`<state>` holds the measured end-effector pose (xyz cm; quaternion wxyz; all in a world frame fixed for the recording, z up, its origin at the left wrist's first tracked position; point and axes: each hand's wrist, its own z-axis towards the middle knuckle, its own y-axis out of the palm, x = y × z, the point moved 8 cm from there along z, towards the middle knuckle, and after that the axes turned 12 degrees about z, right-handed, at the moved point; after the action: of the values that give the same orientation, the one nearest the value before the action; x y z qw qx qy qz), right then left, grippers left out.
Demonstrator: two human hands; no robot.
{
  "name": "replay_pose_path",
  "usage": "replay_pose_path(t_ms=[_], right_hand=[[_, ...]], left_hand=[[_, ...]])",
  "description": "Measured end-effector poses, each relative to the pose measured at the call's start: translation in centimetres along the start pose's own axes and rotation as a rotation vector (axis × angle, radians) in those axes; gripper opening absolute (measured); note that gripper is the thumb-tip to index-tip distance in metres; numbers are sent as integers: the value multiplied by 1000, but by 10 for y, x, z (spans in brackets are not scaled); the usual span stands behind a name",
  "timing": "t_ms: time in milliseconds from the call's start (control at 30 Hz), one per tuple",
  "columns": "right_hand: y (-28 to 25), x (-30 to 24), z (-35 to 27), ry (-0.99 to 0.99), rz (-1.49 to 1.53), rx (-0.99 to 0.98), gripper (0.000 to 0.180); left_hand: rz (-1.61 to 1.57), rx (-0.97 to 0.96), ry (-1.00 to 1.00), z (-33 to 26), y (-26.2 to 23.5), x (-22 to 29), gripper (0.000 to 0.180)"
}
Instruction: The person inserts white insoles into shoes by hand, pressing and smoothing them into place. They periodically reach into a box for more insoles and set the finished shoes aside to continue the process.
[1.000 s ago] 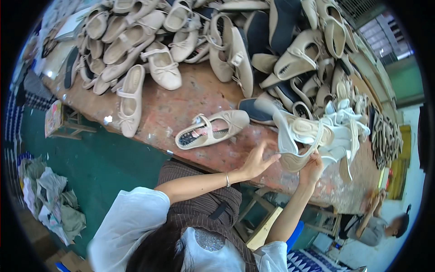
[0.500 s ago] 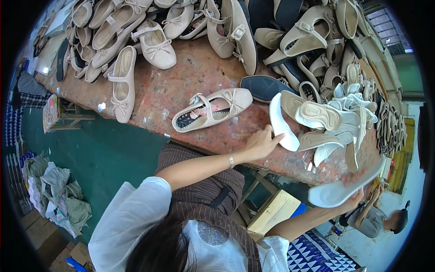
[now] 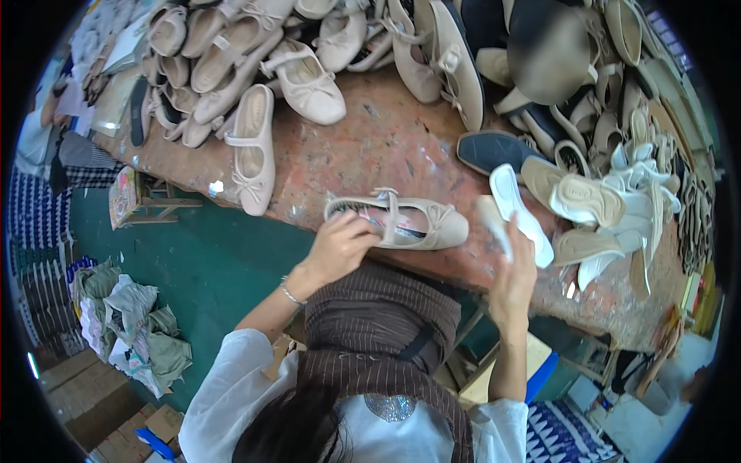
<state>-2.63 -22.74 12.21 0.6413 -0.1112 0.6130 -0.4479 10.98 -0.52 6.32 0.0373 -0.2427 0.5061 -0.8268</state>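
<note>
A beige strapped flat shoe [image 3: 421, 222] lies on its side at the front edge of the worn red worktable [image 3: 363, 154]. My left hand [image 3: 340, 245] grips the heel end of this shoe. My right hand [image 3: 515, 270] is raised at the table edge and holds a white insole [image 3: 519, 212], which stands up from the fingers. Just right of it lies a heap of beige and white insoles and soles [image 3: 610, 208].
Many beige flat shoes [image 3: 255, 54] are piled along the far and left parts of the table. A dark blue sole [image 3: 494, 148] lies mid-table. On the green floor lie a rag heap [image 3: 131, 324] and cardboard boxes [image 3: 93, 393] to the left.
My left hand moved left from the insole heap onto the beige shoe, which now lies nearer the table edge. My right hand came up from below the table holding a white insole.
</note>
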Motion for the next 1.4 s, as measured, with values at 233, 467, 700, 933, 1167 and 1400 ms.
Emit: replay_pose_path(t_ms=[233, 467, 700, 933, 1167, 1400], right_hand=[[81, -39, -6, -245, -148, -148, 40], [145, -46, 23, -277, 206, -193, 21], [179, -54, 36, -236, 374, -225, 13], [192, -56, 32, -267, 213, -287, 22], [209, -60, 22, -485, 188, -667, 50], [183, -72, 27, -344, -115, -606, 37]], left_hand=[[7, 217, -697, -43, -29, -58, 58], [-290, 158, -803, -50, 3, -79, 63], [-378, 158, -824, -49, 6, -88, 57], [-379, 234, -877, -53, 10, -101, 33], [-394, 251, -953, -55, 18, -111, 13], [-410, 191, -962, -48, 19, -115, 8]])
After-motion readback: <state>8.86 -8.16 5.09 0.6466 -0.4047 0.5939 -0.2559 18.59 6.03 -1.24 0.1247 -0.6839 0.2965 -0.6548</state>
